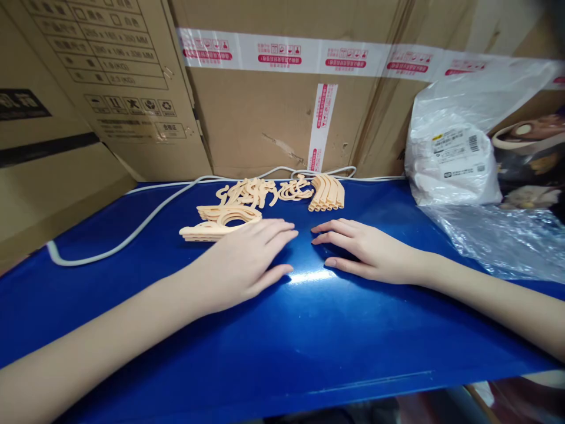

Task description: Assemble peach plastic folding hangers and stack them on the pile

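My left hand (253,262) is over the blue table, palm down, its fingers stretched toward the right and nothing in them. It partly hides a stack of flat cream plastic pieces (207,231) with a round opening. Facing it, my right hand (359,250) rests with fingers apart and slightly bent, also holding nothing. Beyond the hands lie a heap of cream hook-shaped pieces (251,191), a smaller group of thin curved pieces (295,189) and a neat row of curved hollow arms (327,193).
A white cable (145,227) runs along the left and back of the blue table (282,353). Cardboard boxes (273,118) wall off the back and left. At right stand a white plastic bag (454,159) with a label and clear plastic film (498,241).
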Motion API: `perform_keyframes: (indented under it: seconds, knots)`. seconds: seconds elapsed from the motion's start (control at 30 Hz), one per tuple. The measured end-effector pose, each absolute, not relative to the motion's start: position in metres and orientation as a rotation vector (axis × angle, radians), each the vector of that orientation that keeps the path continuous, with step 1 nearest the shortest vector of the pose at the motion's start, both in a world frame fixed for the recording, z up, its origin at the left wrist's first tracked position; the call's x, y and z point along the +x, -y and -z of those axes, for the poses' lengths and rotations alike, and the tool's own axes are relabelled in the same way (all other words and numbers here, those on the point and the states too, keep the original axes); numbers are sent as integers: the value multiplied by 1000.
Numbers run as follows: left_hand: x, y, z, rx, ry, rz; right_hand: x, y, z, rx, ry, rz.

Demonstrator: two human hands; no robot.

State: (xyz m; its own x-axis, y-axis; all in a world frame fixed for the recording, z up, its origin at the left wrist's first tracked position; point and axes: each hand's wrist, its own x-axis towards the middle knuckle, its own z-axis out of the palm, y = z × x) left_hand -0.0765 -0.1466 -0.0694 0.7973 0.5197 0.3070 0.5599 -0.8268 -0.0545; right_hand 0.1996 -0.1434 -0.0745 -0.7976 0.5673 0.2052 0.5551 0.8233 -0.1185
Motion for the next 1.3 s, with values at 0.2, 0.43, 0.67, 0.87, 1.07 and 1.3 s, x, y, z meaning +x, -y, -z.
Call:
perform_keyframes:
  seconds: [0.2,0.43,0.67,0.87,1.07,1.3]
  knots:
    - [-77,143,77,-2991,817,366,202,143,73,-875,2774,-97]
    - [-78,144,75,-2982,787,382,197,142,65,-929,2678,-334]
    - [-80,146,72,-2992,797,330,211,76,53,-1621,2192,-92]
    - [-78,143,71,-3004,787,349,219,10,50,-2049,2042,-86]
    - [-78,142,71,-3010,778,400,217,-6,43,-2107,2106,-273]
    - [-78,142,71,-3012,786,411,221,-7,34,-2115,2114,-303]
